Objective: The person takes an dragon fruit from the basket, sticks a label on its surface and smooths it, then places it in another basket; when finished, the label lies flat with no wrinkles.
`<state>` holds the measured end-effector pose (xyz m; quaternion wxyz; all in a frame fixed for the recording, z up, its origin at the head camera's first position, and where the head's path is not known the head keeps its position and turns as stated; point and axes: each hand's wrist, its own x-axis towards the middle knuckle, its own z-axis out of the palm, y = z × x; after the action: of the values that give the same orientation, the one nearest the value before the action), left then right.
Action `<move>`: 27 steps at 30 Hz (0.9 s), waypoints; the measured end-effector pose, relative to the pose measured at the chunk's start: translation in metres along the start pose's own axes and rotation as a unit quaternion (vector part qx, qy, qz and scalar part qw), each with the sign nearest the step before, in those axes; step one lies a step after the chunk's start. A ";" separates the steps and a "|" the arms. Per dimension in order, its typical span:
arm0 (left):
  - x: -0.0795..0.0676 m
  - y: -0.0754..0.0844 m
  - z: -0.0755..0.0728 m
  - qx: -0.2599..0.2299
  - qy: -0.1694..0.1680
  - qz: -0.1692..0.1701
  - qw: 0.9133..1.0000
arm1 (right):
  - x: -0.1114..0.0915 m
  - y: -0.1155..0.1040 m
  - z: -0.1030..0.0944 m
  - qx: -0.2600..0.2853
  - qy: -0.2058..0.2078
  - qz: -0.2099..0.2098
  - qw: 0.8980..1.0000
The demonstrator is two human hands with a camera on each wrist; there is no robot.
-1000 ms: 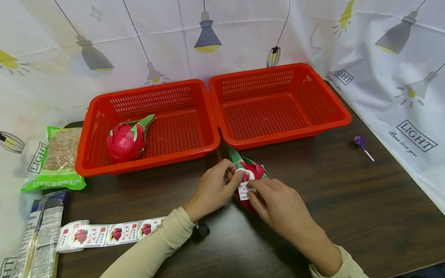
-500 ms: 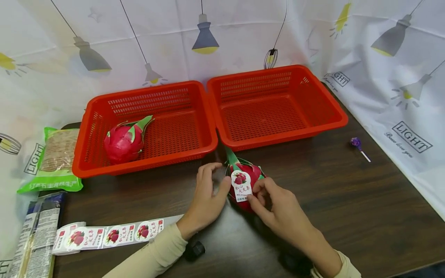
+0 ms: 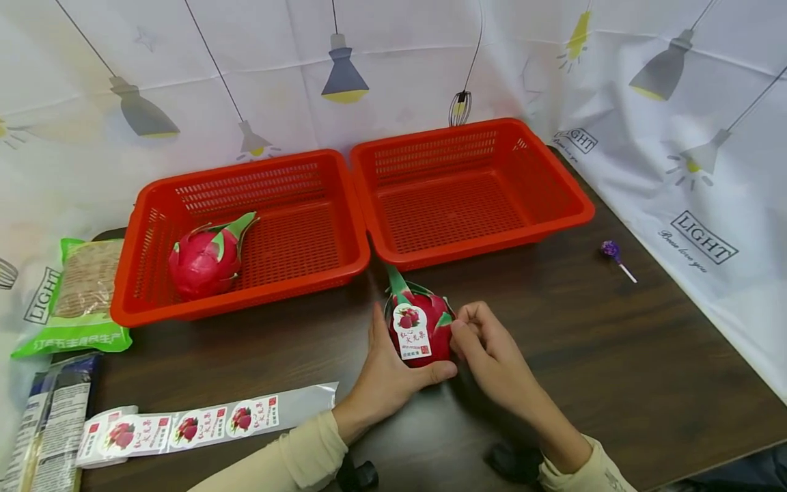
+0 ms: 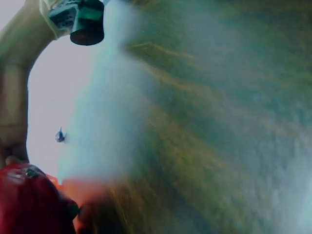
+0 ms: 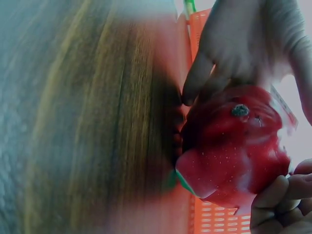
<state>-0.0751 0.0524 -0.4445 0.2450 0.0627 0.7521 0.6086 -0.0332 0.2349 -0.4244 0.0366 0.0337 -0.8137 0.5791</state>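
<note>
A pink-red dragon fruit (image 3: pixel 439 339) with green leaf tips is in front of the baskets. On its upper side lies a white label sticker (image 3: pixel 410 333) with a fruit picture and red characters. My left hand (image 3: pixel 380 376) grips the fruit, fingers along its left side and thumb across its near end. My right hand (image 3: pixel 494 352) has curled fingers, with thumb and fingertip pinching at the fruit's right edge. The right wrist view shows the underside of the dragon fruit (image 5: pixel 229 168) between both hands. In the left wrist view, the dragon fruit (image 4: pixel 29 204) fills the lower left corner.
Behind are two red baskets; the left basket (image 3: pixel 295 280) holds another dragon fruit (image 3: pixel 205 263), beside the right basket (image 3: pixel 473 249). A sticker strip (image 3: pixel 203 424), a green food bag (image 3: pixel 86 294) and a dark packet (image 3: pixel 52 424) lie left. A lollipop (image 3: pixel 611 250) lies right.
Both hands have left the sticker, which now lies flatter on the dragon fruit. My left hand has moved round the fruit's left and near sides; my right hand has shifted to its right edge.
</note>
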 end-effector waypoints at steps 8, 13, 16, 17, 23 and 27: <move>0.006 -0.003 0.004 -0.050 0.027 0.021 0.998 | 0.004 0.007 -0.008 0.096 0.004 0.037 0.995; 0.006 -0.002 0.007 -0.064 0.034 0.021 0.997 | 0.019 0.016 -0.043 0.254 0.138 0.078 0.954; 0.005 -0.003 0.006 -0.069 0.035 0.021 0.997 | 0.040 0.025 -0.081 0.373 0.241 0.111 0.889; 0.004 -0.003 0.005 -0.069 0.034 0.021 0.997 | 0.047 0.030 -0.094 0.409 0.267 0.126 0.864; -0.001 -0.006 0.000 -0.054 0.037 0.013 0.998 | 0.083 0.052 -0.145 0.515 0.363 0.195 0.752; -0.005 -0.007 0.001 -0.046 0.035 0.010 0.998 | 0.094 0.051 -0.152 0.517 0.369 0.177 0.752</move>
<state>-0.0692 0.0497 -0.4496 0.2148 0.0373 0.7307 0.6470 -0.1282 0.3940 -0.4134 0.2078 -0.3138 -0.3052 0.8748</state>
